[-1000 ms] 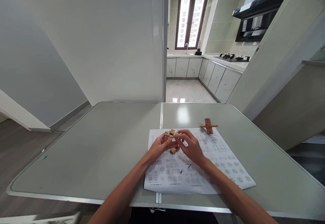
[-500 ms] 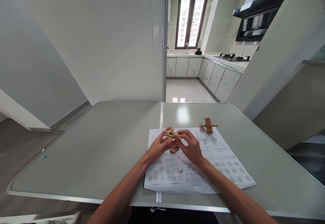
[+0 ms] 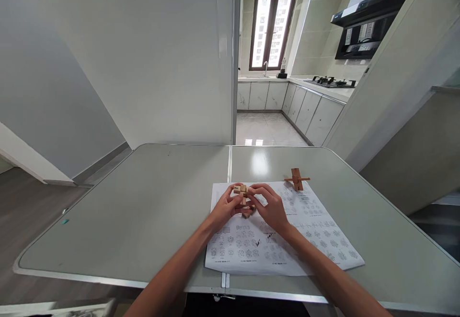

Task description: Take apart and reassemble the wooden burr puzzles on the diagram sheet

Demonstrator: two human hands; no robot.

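Small light-wood puzzle pieces (image 3: pixel 240 189), one marked with a dark numeral, are held together above the paper. My left hand (image 3: pixel 226 206) is closed round their left side, thumb in front. From the right, my right hand (image 3: pixel 269 207) pinches the same pieces between thumb and fingers. Part of the pieces is hidden by the fingers. Just under the hands a darker loose wooden piece (image 3: pixel 246 215) lies on the printed sheet (image 3: pixel 244 265), which carries rows of small diagrams.
A crossed reddish-brown wooden assembly (image 3: pixel 296 179) stands at the sheet's far right edge. The grey folding table (image 3: pixel 108 211) has a metal seam down its middle. A small teal bit (image 3: pixel 65 221) lies near its left edge. Beyond is a kitchen doorway.
The wooden pieces have been turned in my fingers, and a lower block now shows between the hands. The whole view has shifted slightly; the hands stay in nearly the same place.
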